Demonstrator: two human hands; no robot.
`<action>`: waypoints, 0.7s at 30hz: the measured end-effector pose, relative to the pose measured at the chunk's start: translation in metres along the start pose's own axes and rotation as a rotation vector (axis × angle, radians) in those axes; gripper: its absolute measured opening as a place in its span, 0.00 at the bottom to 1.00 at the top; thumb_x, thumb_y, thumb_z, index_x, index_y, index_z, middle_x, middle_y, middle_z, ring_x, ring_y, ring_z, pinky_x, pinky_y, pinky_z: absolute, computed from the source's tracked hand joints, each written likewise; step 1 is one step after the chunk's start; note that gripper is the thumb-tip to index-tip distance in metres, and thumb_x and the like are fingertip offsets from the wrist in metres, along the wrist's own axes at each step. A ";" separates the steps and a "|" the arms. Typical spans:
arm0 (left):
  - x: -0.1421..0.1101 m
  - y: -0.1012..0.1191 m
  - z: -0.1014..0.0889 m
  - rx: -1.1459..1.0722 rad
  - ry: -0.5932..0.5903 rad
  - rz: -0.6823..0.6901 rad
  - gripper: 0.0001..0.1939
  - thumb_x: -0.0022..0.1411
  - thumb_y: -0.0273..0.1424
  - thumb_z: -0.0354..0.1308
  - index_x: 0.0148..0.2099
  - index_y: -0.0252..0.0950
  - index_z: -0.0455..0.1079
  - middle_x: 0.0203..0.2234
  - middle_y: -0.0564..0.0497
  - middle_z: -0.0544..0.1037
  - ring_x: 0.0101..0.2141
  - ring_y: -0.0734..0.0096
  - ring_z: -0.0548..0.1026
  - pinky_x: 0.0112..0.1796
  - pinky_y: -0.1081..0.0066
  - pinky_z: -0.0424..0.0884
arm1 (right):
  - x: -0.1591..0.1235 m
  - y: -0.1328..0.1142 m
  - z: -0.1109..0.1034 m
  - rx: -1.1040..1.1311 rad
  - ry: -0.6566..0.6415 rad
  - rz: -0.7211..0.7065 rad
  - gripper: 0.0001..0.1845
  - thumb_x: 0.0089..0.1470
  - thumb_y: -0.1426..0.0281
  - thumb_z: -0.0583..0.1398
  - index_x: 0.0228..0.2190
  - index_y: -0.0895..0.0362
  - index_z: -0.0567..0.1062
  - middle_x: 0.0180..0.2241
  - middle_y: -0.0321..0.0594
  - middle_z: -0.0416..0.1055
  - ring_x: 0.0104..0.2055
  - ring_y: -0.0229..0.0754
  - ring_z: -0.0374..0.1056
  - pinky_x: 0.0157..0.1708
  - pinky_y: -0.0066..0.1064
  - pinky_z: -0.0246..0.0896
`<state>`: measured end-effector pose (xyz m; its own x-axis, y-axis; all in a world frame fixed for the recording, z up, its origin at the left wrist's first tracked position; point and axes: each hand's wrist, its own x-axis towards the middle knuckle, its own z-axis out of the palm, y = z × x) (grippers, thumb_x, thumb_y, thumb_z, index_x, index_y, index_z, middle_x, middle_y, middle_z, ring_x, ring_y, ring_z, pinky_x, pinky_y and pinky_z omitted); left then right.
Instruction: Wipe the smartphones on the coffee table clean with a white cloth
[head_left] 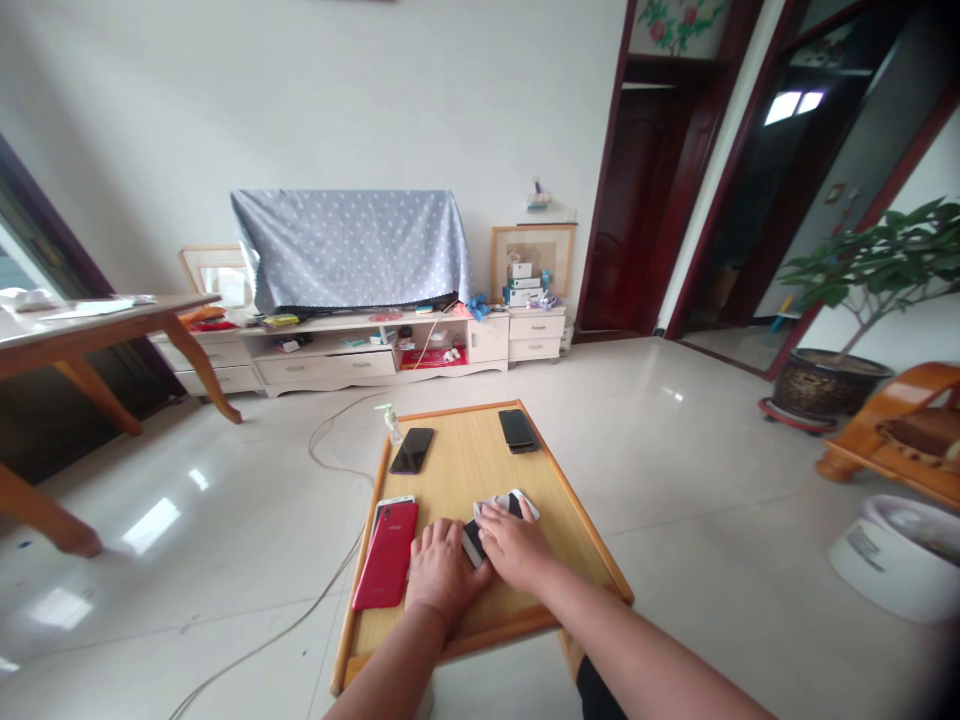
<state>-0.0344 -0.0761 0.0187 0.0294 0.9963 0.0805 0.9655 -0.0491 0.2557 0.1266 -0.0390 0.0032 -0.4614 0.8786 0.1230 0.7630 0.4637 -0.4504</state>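
A phone (472, 541) with a dark screen and pale ends lies aslant on the small wooden table (463, 450). My left hand (441, 565) steadies its lower end, the thumb along the near edge. Pressed down on the middle of the phone is my right hand (510, 540), with a thin white wipe (489, 502) showing beside and under its fingers. Left of my left hand, a red phone (387, 558) lies face down, partly over a white phone (406, 499). Farther back are a black phone (412, 451) and, at the right, another dark phone (516, 428) on top of something dark.
A clear pump bottle (392, 425) stands at the table's far left corner. The table has a raised wooden rim (585, 515). A cable (300, 610) runs over the floor at the left. A white bin (885, 560) and potted plant (832, 385) stand to the right.
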 end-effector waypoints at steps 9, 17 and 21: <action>-0.001 -0.001 -0.002 0.011 -0.001 0.006 0.27 0.62 0.44 0.51 0.62 0.42 0.64 0.55 0.44 0.70 0.55 0.54 0.65 0.53 0.59 0.58 | 0.006 0.043 -0.048 -0.074 -0.148 0.053 0.27 0.52 0.61 0.63 0.55 0.44 0.72 0.64 0.39 0.63 0.66 0.52 0.56 0.65 0.62 0.24; -0.003 -0.003 0.000 0.046 -0.004 0.007 0.27 0.65 0.44 0.49 0.63 0.39 0.63 0.57 0.42 0.69 0.56 0.52 0.64 0.54 0.57 0.57 | -0.018 0.032 -0.045 -0.231 0.080 0.373 0.20 0.58 0.56 0.59 0.42 0.58 0.77 0.47 0.53 0.75 0.49 0.54 0.71 0.49 0.40 0.60; -0.005 -0.003 0.001 0.042 0.047 0.050 0.25 0.66 0.47 0.47 0.59 0.42 0.66 0.55 0.44 0.70 0.54 0.52 0.65 0.52 0.56 0.58 | -0.030 0.020 -0.042 -0.207 0.062 0.416 0.13 0.60 0.61 0.57 0.39 0.55 0.77 0.43 0.49 0.77 0.42 0.50 0.74 0.41 0.36 0.60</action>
<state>-0.0372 -0.0812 0.0170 0.0666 0.9882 0.1376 0.9731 -0.0948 0.2098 0.1743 -0.0520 0.0273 -0.0738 0.9970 0.0249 0.9546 0.0778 -0.2875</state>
